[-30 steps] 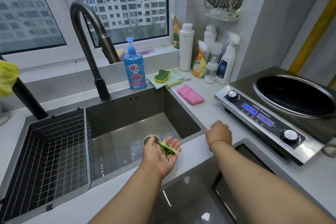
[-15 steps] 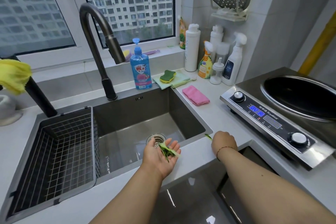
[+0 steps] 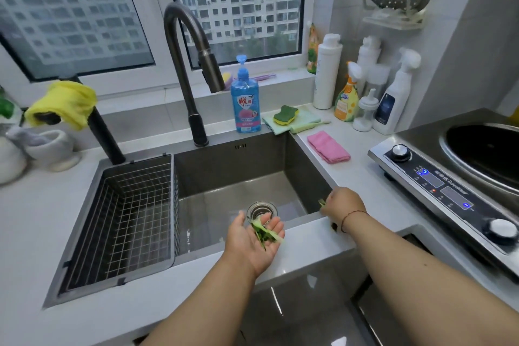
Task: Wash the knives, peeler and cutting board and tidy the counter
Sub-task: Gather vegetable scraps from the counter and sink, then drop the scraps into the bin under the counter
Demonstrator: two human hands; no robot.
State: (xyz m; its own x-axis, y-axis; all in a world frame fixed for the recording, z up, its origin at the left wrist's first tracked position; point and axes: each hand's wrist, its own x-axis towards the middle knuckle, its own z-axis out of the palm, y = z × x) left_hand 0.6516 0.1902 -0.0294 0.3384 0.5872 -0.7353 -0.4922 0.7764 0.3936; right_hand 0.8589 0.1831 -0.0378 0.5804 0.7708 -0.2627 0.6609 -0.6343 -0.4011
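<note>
Head view: worn at head height, looking forward and down; wide-angle, edges bowed
Nearness: close above both forearms; left hand [image 3: 254, 241] near centre, right hand [image 3: 341, 203] just beside it
Shared views: one camera only

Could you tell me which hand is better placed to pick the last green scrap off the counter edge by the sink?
The right hand. It is already at the sink's near right corner, pinching a green scrap. The left hand lies palm up over the sink's front edge, cupping collected green peelings, so it serves as the holder.
</note>
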